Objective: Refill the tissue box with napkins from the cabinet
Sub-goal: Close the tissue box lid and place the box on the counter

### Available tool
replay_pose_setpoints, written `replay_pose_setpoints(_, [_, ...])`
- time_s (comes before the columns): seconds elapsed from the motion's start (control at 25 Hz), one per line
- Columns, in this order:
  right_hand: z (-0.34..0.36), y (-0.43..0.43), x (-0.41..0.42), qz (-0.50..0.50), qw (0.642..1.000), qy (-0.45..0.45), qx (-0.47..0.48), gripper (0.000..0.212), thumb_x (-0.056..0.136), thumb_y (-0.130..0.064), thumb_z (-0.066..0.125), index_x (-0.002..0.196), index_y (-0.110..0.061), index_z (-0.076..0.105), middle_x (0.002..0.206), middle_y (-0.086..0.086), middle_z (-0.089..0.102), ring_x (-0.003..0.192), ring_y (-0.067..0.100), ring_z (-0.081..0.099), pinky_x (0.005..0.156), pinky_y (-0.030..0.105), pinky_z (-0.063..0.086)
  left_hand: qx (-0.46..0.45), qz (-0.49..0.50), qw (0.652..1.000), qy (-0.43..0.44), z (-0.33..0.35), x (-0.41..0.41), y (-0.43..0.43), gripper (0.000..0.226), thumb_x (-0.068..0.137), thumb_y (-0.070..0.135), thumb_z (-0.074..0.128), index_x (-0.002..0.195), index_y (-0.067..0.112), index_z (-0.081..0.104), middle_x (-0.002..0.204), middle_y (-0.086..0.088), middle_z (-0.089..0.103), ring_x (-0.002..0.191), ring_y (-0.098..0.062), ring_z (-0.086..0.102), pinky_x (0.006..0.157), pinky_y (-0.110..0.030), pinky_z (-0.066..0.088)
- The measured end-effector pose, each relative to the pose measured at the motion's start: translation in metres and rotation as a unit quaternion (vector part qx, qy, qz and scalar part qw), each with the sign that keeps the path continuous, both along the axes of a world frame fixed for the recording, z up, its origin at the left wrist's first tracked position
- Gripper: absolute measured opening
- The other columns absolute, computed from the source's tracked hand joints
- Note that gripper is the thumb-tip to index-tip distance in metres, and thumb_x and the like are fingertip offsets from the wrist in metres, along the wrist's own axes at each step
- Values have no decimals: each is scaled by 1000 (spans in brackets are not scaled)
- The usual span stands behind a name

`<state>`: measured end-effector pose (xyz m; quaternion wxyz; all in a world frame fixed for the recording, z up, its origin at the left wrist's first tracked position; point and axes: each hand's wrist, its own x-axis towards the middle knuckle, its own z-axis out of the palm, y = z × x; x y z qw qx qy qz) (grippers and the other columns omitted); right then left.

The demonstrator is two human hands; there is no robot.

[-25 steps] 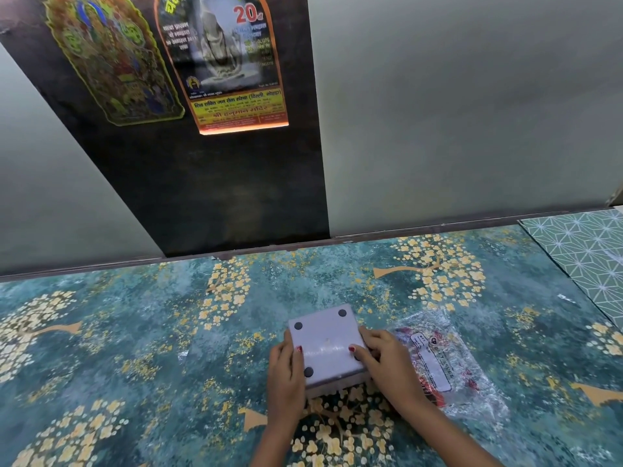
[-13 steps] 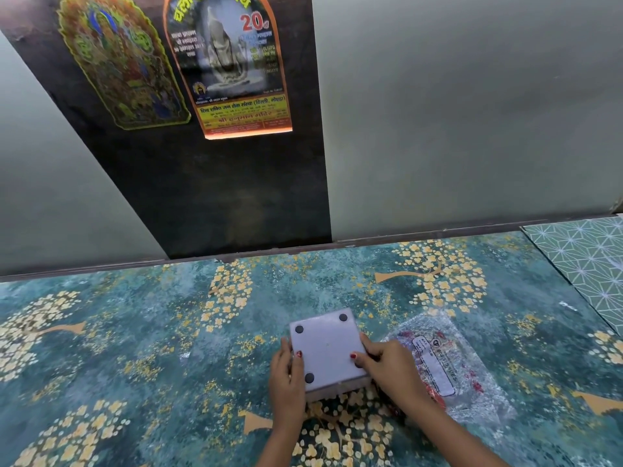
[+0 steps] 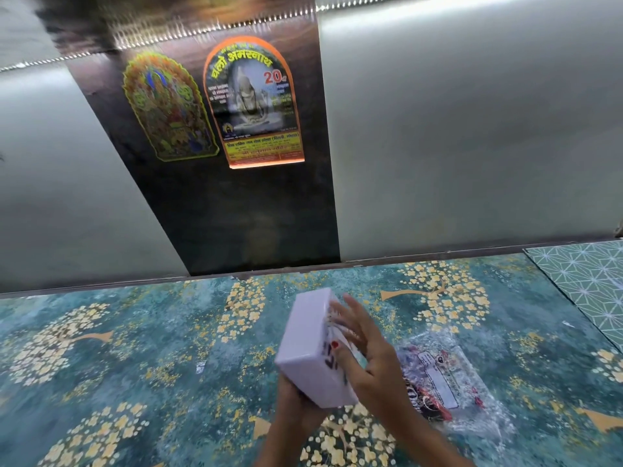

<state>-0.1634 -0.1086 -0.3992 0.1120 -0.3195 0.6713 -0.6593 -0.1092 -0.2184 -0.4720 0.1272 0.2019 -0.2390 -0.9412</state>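
Observation:
The white tissue box [image 3: 308,348] is lifted off the counter and tipped on its side. My left hand [image 3: 296,404] holds it from underneath at the near end. My right hand [image 3: 362,348] lies flat against the box's right face with fingers spread, where dark lettering shows. A clear plastic napkin wrapper [image 3: 445,379] with a red and white label lies flat on the counter just right of my right hand.
The counter has a teal covering with gold flowers [image 3: 135,348]. A green geometric mat [image 3: 586,284] lies at the far right. Behind stand pale cabinet panels [image 3: 472,129] and a dark panel bearing two religious posters [image 3: 253,102].
The box lay bottom-up on the counter under both hands; now it is raised and turned on its side. The view has tilted upward.

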Motion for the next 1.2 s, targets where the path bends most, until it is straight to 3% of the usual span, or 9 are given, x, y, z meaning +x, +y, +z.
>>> replay_pose_setpoints(0.12, [-6,10,-16,-42,995,-34,83,72,71,-38,66,133,-37,29,132,-20,32,118,-7,36,97,20,39,26,-69,995,60,0,-5,2,62,89,51,30,133,10,44,133,-21,55,123,-37,49,107,-54,34])
replay_pose_setpoints(0.24, [-22,18,-37,42,962,-242,122,76,60,-43,77,124,-20,44,124,-2,53,100,13,59,82,36,54,30,-144,986,79,12,-8,2,56,84,37,54,129,4,48,124,-24,60,111,-38,57,90,-50,50])
replay_pose_setpoints(0.32, [-32,17,-48,60,936,-335,87,56,66,-33,75,113,-15,51,99,6,68,77,17,68,62,32,57,10,-128,992,1,16,-19,5,51,81,37,57,118,4,59,114,-25,67,100,-39,65,80,-48,55])
replay_pose_setpoints(0.44, [-48,12,-76,-25,909,-416,20,44,74,-13,68,114,-10,50,84,9,69,63,21,67,51,31,56,-71,-38,977,-198,4,-43,-5,55,89,51,33,105,7,63,105,-19,68,89,-33,63,78,-40,51])
replay_pose_setpoints(0.6, [-54,-2,-117,-98,913,-386,90,71,71,-14,72,130,-13,33,81,14,66,63,26,64,48,33,54,-113,-44,957,-264,10,-61,-30,74,85,64,28,99,-1,60,92,-17,61,76,-30,56,64,-35,47])
replay_pose_setpoints(0.72, [-57,-25,-135,-89,931,-327,138,67,74,-21,69,130,-9,33,92,9,59,72,24,62,53,31,53,-145,-58,952,-263,14,-80,-36,34,90,33,50,104,2,54,89,-15,61,76,-27,58,55,-35,55])
replay_pose_setpoints(0.88, [-86,-44,-125,-73,922,-357,128,65,74,-24,69,130,-15,36,122,15,54,95,29,58,68,40,56,-118,-39,964,-234,7,-103,-47,11,91,12,49,96,3,52,84,-14,62,76,-25,58,67,-35,52])
replay_pose_setpoints(1.04, [-91,-58,-136,-82,874,-476,40,47,82,-10,60,123,-16,38,96,10,57,79,29,57,60,35,50,-179,-90,943,-265,10,-116,-62,23,93,19,46,107,2,52,70,-8,69,71,-22,58,57,-30,53])
replay_pose_setpoints(1.2, [-88,-89,-179,-118,865,-486,44,42,85,-5,54,122,-10,36,84,13,52,61,26,52,40,28,53,-348,-104,864,-349,17,-130,-84,42,95,40,36,131,19,36,110,-8,51,86,-25,55,74,-33,45])
